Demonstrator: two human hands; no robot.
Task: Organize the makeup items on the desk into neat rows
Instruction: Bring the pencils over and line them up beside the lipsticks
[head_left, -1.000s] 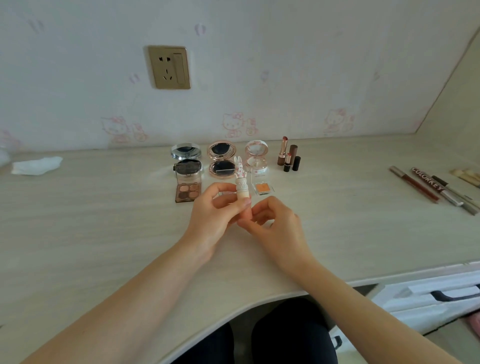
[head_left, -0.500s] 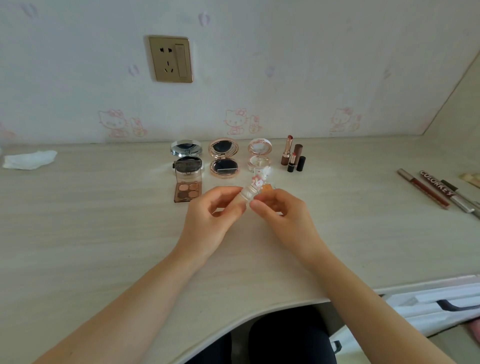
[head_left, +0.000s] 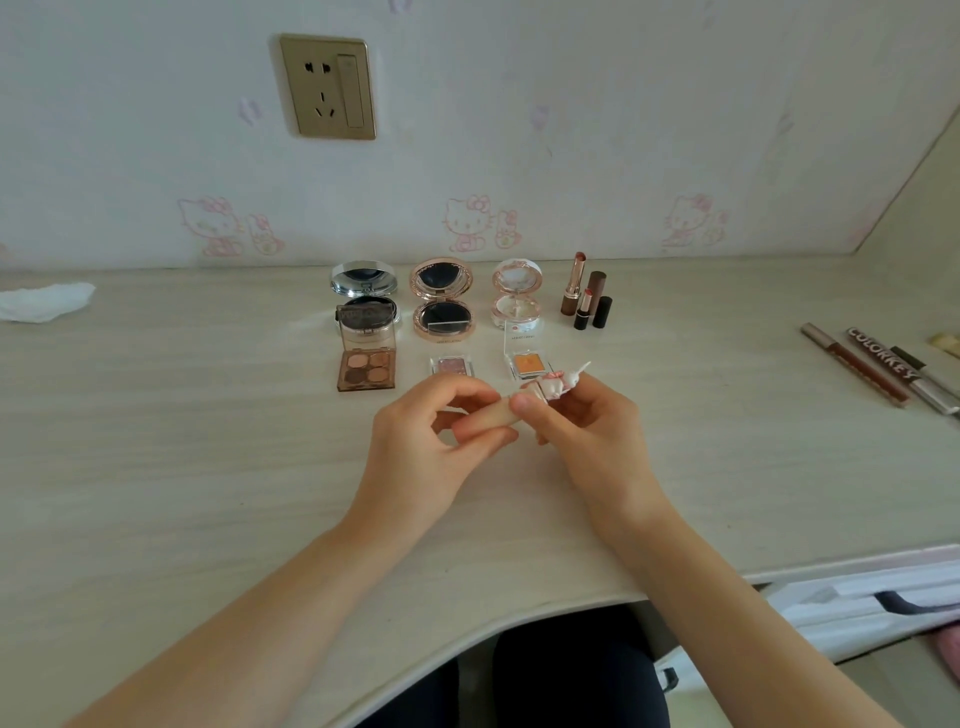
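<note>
Both hands hold one small pink tube (head_left: 498, 413) lying sideways just above the tabletop (head_left: 156, 441), directly in front of the orange pan (head_left: 529, 364). The left hand (head_left: 431, 447) pinches the plain barrel between thumb and curled fingers; the right hand (head_left: 587, 426) pinches the white, bow-trimmed cap (head_left: 556, 385), thumb tip at the seam. This two-ended grip suggests the cap is being seated or pulled off before the tube takes a place. Behind the orange pan stand three open compacts (head_left: 444, 299) in a row with lids raised; left of it, in a nearer row, lie a glitter pan (head_left: 453, 365) and a quad palette (head_left: 366, 369). Right of the orange pan and further back, the lipsticks (head_left: 587, 301) stand upright in a tight cluster, probably where the tube belongs. Far right of the pan, several loose pens (head_left: 883, 371) lie at an angle, not yet sorted. A tissue (head_left: 44, 301) lies far left.
</note>
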